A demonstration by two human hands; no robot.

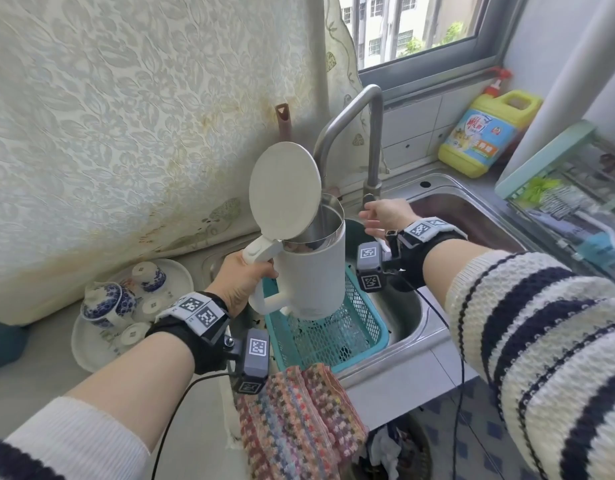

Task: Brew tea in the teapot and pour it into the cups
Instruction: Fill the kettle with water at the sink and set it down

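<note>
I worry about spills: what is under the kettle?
A teal mesh basket lies in the sink below the kettle, which the left hand holds by its handle. The kettle's body hides the basket's far part.

Daylight from a barred window (420, 26) fills a small kitchen, up and right of the fingers (372, 232) of the right hand (385, 216). A cream, leaf-patterned wall covering (108, 116), stained brown, rises above the fingers (268, 270) of the left hand (243, 282). White wall tiles (413, 123) run under the sill. A blue-diamond floor (489, 431) lies below all fingers.
</note>
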